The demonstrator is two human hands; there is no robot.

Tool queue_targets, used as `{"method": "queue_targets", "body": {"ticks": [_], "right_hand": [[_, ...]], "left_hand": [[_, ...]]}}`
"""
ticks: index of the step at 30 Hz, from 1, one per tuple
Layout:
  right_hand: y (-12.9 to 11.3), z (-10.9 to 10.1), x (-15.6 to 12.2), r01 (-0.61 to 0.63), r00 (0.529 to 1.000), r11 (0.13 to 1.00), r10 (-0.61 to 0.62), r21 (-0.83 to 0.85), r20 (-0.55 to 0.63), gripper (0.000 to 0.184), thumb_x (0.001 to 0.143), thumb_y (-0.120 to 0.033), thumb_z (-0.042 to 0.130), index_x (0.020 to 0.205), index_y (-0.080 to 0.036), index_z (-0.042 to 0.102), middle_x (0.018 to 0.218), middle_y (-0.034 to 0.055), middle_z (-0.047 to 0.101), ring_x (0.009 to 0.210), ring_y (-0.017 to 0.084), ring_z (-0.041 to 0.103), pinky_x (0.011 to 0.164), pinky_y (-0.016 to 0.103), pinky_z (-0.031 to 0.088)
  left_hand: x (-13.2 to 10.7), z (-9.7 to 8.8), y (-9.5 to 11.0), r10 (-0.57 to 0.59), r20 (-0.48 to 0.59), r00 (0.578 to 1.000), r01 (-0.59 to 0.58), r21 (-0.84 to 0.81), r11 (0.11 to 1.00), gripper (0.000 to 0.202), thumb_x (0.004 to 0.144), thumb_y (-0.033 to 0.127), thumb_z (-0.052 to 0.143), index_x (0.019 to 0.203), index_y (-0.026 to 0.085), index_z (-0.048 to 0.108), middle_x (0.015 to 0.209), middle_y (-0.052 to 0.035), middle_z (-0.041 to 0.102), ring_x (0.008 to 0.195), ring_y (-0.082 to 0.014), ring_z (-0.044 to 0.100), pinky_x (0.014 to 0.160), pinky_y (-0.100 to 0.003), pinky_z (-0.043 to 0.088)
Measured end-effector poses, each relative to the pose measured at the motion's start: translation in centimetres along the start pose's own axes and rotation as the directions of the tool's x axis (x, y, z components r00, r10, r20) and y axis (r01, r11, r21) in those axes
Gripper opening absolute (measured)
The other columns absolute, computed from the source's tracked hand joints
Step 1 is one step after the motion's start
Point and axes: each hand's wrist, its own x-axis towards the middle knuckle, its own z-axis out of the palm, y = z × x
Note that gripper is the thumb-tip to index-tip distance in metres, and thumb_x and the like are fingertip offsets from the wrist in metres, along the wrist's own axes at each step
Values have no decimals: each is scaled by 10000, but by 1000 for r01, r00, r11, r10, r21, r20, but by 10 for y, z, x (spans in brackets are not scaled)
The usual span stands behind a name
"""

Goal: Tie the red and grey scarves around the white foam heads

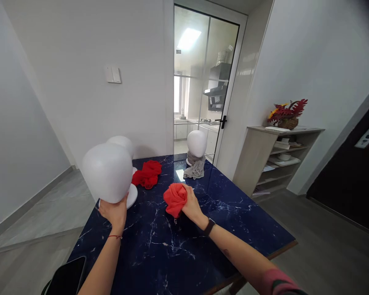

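My left hand (114,212) grips the neck of a white mannequin head (108,170) at the left of the table; its round base (132,196) shows beside the wrist. A bunched light-red scarf (175,199) is in my right hand (192,205), held over the middle of the table. Behind the near head stands a second white mannequin head (121,143), mostly hidden. A darker red scarf (148,174) lies crumpled to its right. At the far edge, a third mannequin head (197,143) has a grey scarf (195,164) wrapped round its neck, with the end trailing on the table.
The dark blue marbled table (233,223) stands against a wall and a glass door (199,82). A phone (67,275) lies at the near left edge. To the right, a shelf unit (273,159) carries a basket of red and yellow flowers (288,116).
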Motion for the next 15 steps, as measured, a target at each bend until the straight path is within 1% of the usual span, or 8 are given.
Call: {"method": "queue_targets", "body": {"ticks": [2,4,6,7,9,10,12,15], "right_hand": [[-8,22,16,47,999,998,-47,-43,-7,698,726,-231,622,1368,-207,350,1314,127,436,1163,225,493,1002,387,412],[-12,44,27,76,991,987,-59,-142,118,758,702,-254,655,1387,-197,335,1395,155,353,1274,270,388,1051,444,349],[-14,60,28,67,952,956,24,-285,304,846,646,-266,709,1402,-200,335,1460,184,260,1355,362,238,1056,566,270],[-16,65,25,55,930,933,81,-355,359,881,627,-249,721,1413,-207,325,1484,194,215,1370,404,175,1039,620,240],[-21,69,12,46,922,890,137,-453,363,899,632,-162,688,1435,-226,289,1517,193,141,1380,431,108,1018,660,211],[-24,68,3,51,935,875,127,-481,331,889,647,-106,645,1442,-238,271,1526,183,123,1383,418,114,1021,645,220],[-29,66,-14,78,959,858,75,-508,273,856,661,-25,559,1435,-267,284,1523,158,161,1369,383,193,1016,593,276],[-27,64,-28,88,962,878,48,-471,269,737,719,-31,488,1397,-288,356,1430,148,341,1247,332,406,934,501,411]], "left_hand": [[8,0,-12,-46,-18,999,47,47,998,792,522,559,717,1119,71,537,1109,-208,608,1078,-413,540,909,-552,408],[10,-1,-21,-68,-19,998,69,64,996,788,517,561,716,1113,79,534,1095,-203,613,1077,-414,538,910,-554,403],[10,-1,-27,-68,-22,997,69,62,996,813,509,566,717,1134,87,516,1086,-192,618,1073,-410,542,908,-540,404],[10,-1,-30,-61,-21,998,62,60,996,836,505,568,718,1157,92,500,1090,-187,617,1069,-405,544,904,-531,407],[10,-1,-34,-41,-15,999,42,63,997,892,505,579,716,1211,99,456,1120,-183,603,1065,-394,549,900,-517,412],[11,-1,-36,-37,-9,999,38,68,997,918,504,590,713,1229,99,440,1136,-187,593,1060,-391,552,895,-513,417],[11,2,-41,-42,5,999,42,81,996,947,505,619,702,1239,86,429,1145,-202,583,1050,-394,557,879,-510,427],[13,8,-48,-67,22,998,64,92,994,945,509,642,690,1207,51,451,1092,-219,600,1022,-406,568,849,-510,444]]}}
